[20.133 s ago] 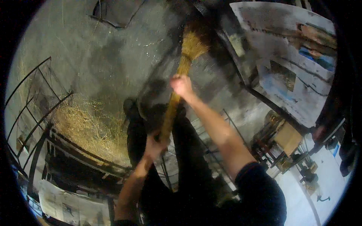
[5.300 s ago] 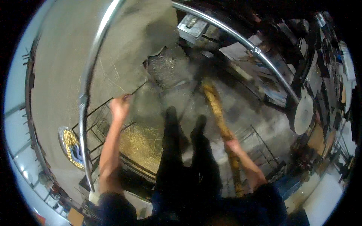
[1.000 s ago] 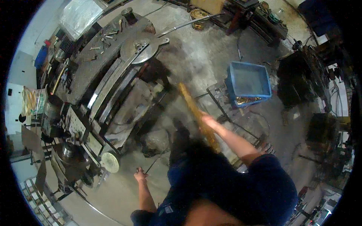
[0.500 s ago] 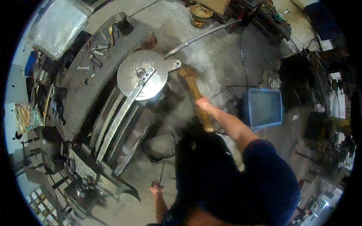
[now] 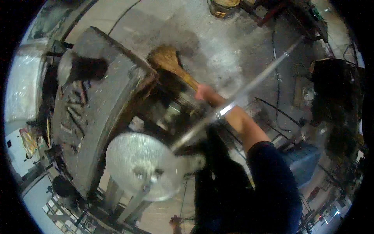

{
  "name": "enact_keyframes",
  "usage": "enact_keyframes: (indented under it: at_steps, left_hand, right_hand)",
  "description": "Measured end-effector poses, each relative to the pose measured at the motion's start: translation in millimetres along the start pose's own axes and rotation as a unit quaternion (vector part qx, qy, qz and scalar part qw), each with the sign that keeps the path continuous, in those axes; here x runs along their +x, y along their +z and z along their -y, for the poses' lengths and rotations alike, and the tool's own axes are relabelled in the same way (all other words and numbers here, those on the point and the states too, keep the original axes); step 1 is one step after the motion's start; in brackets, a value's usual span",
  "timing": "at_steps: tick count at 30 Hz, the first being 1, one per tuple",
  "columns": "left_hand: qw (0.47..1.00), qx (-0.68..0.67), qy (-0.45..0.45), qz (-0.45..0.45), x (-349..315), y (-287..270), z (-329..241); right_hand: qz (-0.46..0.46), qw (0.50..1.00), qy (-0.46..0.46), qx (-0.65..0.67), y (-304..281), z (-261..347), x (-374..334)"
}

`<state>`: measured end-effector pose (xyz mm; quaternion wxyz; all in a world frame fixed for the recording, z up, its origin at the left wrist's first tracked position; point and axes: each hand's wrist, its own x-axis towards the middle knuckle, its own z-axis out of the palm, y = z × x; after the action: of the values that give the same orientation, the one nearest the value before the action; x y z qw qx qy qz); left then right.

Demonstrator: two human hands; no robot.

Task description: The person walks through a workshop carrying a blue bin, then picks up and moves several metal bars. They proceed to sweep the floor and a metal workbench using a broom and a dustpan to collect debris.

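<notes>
A straw hand broom [image 5: 164,59] has its handle in my right hand [image 5: 205,94], which is closed around it. Its bristles are low over the concrete floor, beside the end of the heavy bench. My right forearm passes beneath a long pale metal bar [image 5: 255,81]. That bar slants out from a round metal disc [image 5: 136,160], which is close to me at the lower left and blurred. At the bottom edge my left hand [image 5: 175,222] shows small and smeared, its fingers closed around what looks like a thin rod [image 5: 184,202]; the rod's far end is hidden.
The heavy grey bench [image 5: 120,64] bears a dark cylindrical block [image 5: 83,68] and several loose tools [image 5: 74,107]. A bucket [image 5: 223,8] stands at the far edge. A blue-grey bin [image 5: 306,162] is right of my sleeve. A cable [image 5: 274,50] crosses the floor.
My view has shifted, so disc and bench appear nearer. The broom has swung left toward the bench end, its bristles now spread. My right arm now lies under the bar.
</notes>
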<state>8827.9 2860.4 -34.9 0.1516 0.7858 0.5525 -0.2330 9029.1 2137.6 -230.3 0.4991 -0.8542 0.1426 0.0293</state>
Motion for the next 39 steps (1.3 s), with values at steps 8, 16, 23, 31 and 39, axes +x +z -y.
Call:
enact_keyframes:
  at_steps: [8,16,23,31,39]
  left_hand:
    - [0.955,0.125,0.172,0.205,38.5,-1.8,-31.6]
    - [0.919,0.009,0.237,0.315,14.4,-2.0,-42.0]
    - [0.935,0.136,0.199,0.259,27.5,19.7,-32.0]
    - [0.966,0.13,0.128,0.181,-40.0,20.8,-60.8]
    - [0.961,0.057,0.131,0.235,-33.5,23.9,-110.0]
  right_hand:
    - [0.041,0.963,0.17,-0.207,14.3,-32.5,141.0]
    - [0.071,0.942,0.258,0.203,19.4,-126.4,-53.4]
    - [0.246,0.93,0.267,0.057,-118.6,11.4,-103.2]
    - [0.106,0.962,0.148,-0.202,-82.7,-45.6,107.7]
    - [0.045,0.944,0.209,-0.252,-64.8,-165.4,83.3]
